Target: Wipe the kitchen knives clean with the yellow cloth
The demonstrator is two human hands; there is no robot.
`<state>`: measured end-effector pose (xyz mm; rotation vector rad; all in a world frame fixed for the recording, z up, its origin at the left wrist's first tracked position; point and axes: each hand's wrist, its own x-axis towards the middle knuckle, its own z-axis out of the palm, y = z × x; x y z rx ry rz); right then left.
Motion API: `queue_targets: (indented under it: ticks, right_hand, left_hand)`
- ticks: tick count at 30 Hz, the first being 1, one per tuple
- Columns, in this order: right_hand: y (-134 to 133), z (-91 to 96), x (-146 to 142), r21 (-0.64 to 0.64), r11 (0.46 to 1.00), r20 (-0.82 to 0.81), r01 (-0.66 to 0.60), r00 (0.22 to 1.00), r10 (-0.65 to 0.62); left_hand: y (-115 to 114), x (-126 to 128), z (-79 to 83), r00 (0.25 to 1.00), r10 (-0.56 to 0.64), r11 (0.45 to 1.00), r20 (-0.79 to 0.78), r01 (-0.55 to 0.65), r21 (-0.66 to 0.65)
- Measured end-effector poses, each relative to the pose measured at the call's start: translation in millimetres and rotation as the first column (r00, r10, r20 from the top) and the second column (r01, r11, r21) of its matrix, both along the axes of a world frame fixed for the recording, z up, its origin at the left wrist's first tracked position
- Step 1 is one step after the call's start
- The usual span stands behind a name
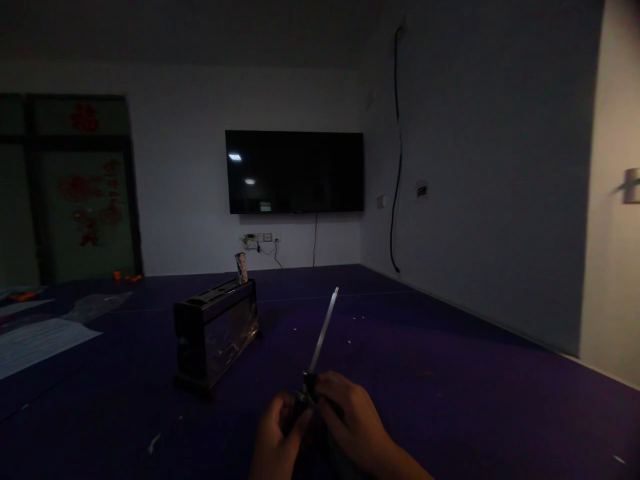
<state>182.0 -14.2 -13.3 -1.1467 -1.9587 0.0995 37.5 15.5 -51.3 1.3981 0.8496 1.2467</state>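
My left hand [281,427] and my right hand [353,417] come together low in the middle of the view. Between them is a small dark part, mostly hidden by the fingers, and I cannot make out its kind. A thin, straight silver rod [324,333] rises from this dark part, tilted up and to the right, its top end narrower. The fingers of both hands are closed around the dark base. Left of the rod stands a long black box [217,333] with a glassy side panel and openings along its top.
A patterned cylinder [242,268] stands at the box's far end. Papers [45,343] and clear plastic film [97,305] lie on the purple surface [450,400] at left, with orange items [117,275] behind. A television [295,172] and hanging black cable [399,153] are on the walls.
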Motion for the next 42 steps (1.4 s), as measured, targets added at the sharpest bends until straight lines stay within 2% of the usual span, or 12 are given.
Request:
queue_targets:
  ticks: [10,15,18,25,32,37,42]
  right_hand:
    - [-4,-1.6,-3,0.053,0.999,0.043,-0.01,0.999,0.008]
    - [-10,3.5,-8,0.065,0.996,0.036,-0.065,0.997,0.063]
    - [-11,4.1,-9,0.056,0.996,0.032,-0.067,0.997,0.065]
    - [-9,1.1,-9,0.034,0.999,0.021,-0.036,0.999,0.035]
    - [-5,-0.6,-6,0.005,1.0,-0.014,0.007,1.0,-0.007]
    - [0,-2.7,-3,-0.012,0.999,-0.036,0.033,0.999,-0.034]
    - [4,-5.6,-1,-0.028,0.999,-0.041,0.026,0.999,-0.027]
  left_hand:
    - [7,-1,-6.4,0.996,0.083,0.993,-0.028,-0.08,0.091]
    - [14,-4,-8.9,0.998,0.025,0.992,-0.065,-0.017,0.128]
    - [15,-5,-10.1,0.996,0.045,0.987,-0.077,-0.032,0.156]
    - [17,-3,-9.0,0.996,0.056,0.991,-0.074,-0.046,0.122]
    - [12,0,-9.1,0.996,0.085,0.996,0.033,-0.086,0.026]
    - [2,0,-0.8,0.996,0.092,0.995,-0.006,-0.091,0.036]
    - [3,-1,-2.9,0.999,0.043,0.997,-0.012,-0.043,0.056]
